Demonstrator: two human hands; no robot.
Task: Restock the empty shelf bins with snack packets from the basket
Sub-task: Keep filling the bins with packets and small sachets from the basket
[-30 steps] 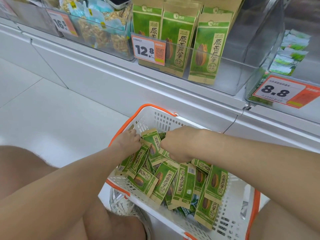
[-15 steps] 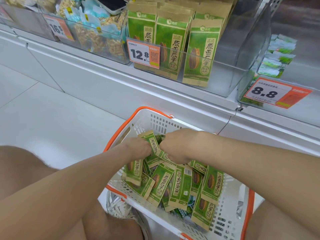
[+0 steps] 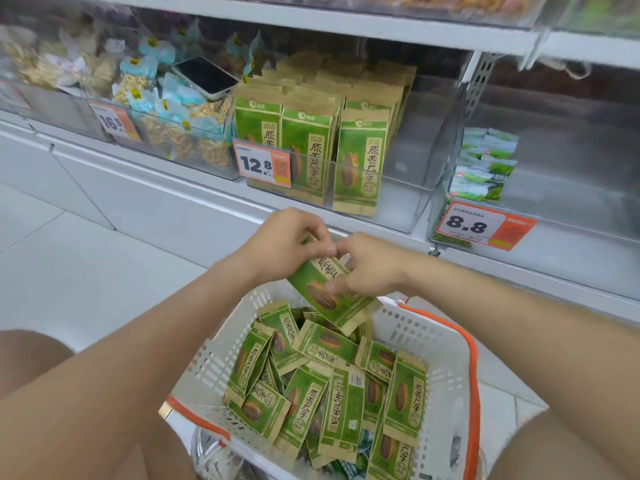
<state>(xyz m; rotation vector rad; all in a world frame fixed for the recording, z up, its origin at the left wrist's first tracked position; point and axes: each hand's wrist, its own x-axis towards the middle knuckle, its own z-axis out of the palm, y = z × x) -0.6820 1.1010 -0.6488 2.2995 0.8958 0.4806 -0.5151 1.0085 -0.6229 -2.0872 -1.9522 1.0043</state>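
Together, left hand and right hand fingers pinch a green, tan-edged, seed-printed packet.

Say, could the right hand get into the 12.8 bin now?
Probably yes. The bin looks open on top, with bare space right of its standing packets, and nothing lies between. The right hand holds a packet together with the left hand.

A shop: clear shelf bins of packaged snacks carry orange price tags, with a shopping basket below.
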